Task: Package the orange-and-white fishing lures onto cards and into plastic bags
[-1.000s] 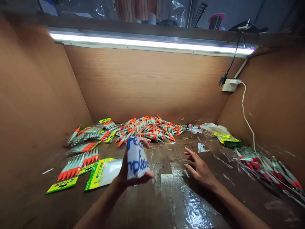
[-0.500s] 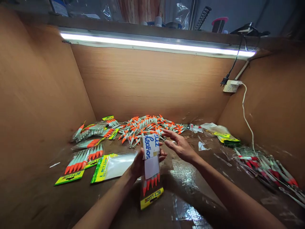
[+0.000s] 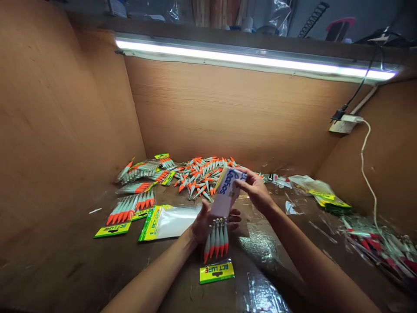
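In my right hand (image 3: 256, 191) is a white card piece (image 3: 224, 198) with blue handwriting, pinched near its upper end and tilted. Its lower end reaches down over my left hand (image 3: 200, 221). That hand cradles a clear packet of fishing lures (image 3: 217, 241), thumb raised and fingers loosely extended behind it. The lures are pale with orange tips, and the packet's yellow-green header (image 3: 216, 271) points toward me. Behind my hands lies a heap of loose lures (image 3: 198, 174). A flat packet with a yellow-green header (image 3: 172, 221) lies left of my left hand.
Filled lure packets (image 3: 122, 211) lie at the left. On the right are stacked packaging bags (image 3: 329, 195) and a pile of red-and-white lures (image 3: 381, 243). A white cable (image 3: 363, 161) runs down from a wall socket (image 3: 343, 125). A lit tube (image 3: 254, 58) spans the top.
My right hand has closed on the white card and tilted it up and right. My left hand has loosened around it, and more of the lures shows. The view has shifted left.
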Available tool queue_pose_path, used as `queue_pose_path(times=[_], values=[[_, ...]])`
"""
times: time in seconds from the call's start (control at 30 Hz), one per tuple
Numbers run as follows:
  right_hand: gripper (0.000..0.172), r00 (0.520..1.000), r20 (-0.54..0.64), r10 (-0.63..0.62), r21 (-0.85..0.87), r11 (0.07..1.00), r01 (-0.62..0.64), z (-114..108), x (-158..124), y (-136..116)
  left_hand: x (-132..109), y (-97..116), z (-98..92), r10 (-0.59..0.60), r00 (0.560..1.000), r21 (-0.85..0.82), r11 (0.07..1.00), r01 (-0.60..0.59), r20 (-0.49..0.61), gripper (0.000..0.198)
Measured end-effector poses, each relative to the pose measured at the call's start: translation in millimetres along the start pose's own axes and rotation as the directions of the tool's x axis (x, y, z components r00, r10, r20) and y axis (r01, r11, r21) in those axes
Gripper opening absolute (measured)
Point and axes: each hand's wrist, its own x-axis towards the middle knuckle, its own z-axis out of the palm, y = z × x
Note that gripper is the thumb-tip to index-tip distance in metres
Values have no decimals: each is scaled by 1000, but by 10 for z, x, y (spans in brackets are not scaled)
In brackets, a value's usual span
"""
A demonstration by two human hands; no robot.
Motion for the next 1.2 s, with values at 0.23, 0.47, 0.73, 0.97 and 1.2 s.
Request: queue_pose_path(times=[0.23, 0.47, 0.73, 0.97, 1.2], values=[[69, 894, -407, -190, -465, 885, -23, -824, -92, 3, 37, 43, 58, 61, 998, -34, 998, -61, -18, 97], [45, 972, -63, 226, -640, 738, -213, -496, -878, 357, 65, 58, 73, 114, 992, -12, 993, -114, -53, 86], [39, 873, 205, 443, -110, 897, -429, 179, -1107, 671, 103, 29, 162, 185, 976, 59, 982, -179, -117, 76], [43, 871, 1, 491, -72, 869, -489, -174, -1125, 812, 76, -37, 16, 18, 914, 368, 919, 144, -405, 53], [49, 931, -88, 355, -69, 930, -361, -259, -928, 660, 123, -160, 137, 63, 924, 462, 877, 129, -378, 49]])
